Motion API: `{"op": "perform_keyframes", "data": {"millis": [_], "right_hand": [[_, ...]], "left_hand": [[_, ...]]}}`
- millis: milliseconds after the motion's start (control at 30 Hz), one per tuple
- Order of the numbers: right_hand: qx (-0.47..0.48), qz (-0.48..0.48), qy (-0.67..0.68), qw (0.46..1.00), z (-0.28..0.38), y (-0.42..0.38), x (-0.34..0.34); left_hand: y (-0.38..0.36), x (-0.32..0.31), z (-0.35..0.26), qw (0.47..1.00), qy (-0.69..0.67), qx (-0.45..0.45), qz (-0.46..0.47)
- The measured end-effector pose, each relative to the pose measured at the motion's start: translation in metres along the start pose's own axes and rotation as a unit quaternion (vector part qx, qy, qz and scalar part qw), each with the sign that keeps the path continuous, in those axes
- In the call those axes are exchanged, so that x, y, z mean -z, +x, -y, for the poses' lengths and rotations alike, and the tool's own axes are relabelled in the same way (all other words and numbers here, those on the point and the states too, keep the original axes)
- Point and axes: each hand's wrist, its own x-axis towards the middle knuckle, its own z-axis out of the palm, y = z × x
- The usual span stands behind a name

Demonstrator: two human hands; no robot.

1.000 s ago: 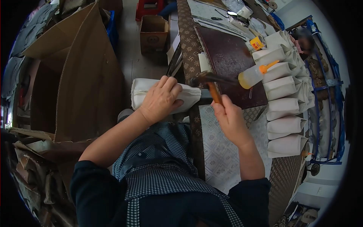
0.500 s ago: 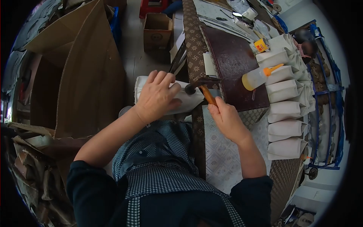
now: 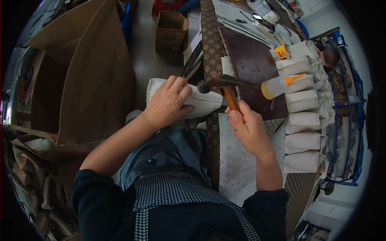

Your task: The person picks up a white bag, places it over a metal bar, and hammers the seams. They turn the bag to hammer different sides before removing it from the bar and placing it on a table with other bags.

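Observation:
My right hand (image 3: 248,124) is closed round the wooden handle of a hammer (image 3: 228,95). The hammer's dark metal head is raised above the right end of a white sewn piece (image 3: 203,102), with its round face toward the left. My left hand (image 3: 168,98) presses down on that piece, fingers bent over it and thumb along its near side. The piece looks like a fabric or leather pouch with a stitched edge. What supports it underneath is mostly hidden.
On the right stands a row of similar white pieces (image 3: 303,120) beside a squeeze bottle (image 3: 275,87) with an orange nozzle. A dark red board (image 3: 251,56) lies on the bench. Large cardboard box (image 3: 100,80) at left, smaller box (image 3: 171,34) ahead.
The hammer has come up off the white piece, and its head now shows clearly. My right hand has shifted slightly right; my left hand stays on the piece. The view has moved a little.

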Motion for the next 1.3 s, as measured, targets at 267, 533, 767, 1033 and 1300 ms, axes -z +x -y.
{"op": "perform_keyframes", "data": {"millis": [267, 533, 767, 1033, 1300], "right_hand": [[0.039, 0.013, -0.119, 0.992, -0.023, 0.007, -0.023], [0.055, -0.021, -0.008, 0.998, 0.003, 0.008, -0.010], [0.034, 0.029, -0.068, 0.997, 0.008, 0.015, -0.015], [0.058, 0.023, -0.145, 0.988, -0.011, 0.020, -0.034], [0.065, 0.008, -0.049, 0.997, 0.012, 0.017, -0.016]], "left_hand": [[-0.007, 0.024, 0.006, 0.998, 0.052, -0.020, 0.017], [-0.016, 0.009, 0.014, 1.000, 0.010, 0.011, -0.003], [-0.016, 0.008, 0.015, 1.000, -0.001, 0.016, 0.009], [-0.022, 0.021, 0.020, 0.999, 0.013, 0.015, -0.030], [-0.029, 0.011, 0.022, 0.997, -0.003, 0.035, -0.064]]}}
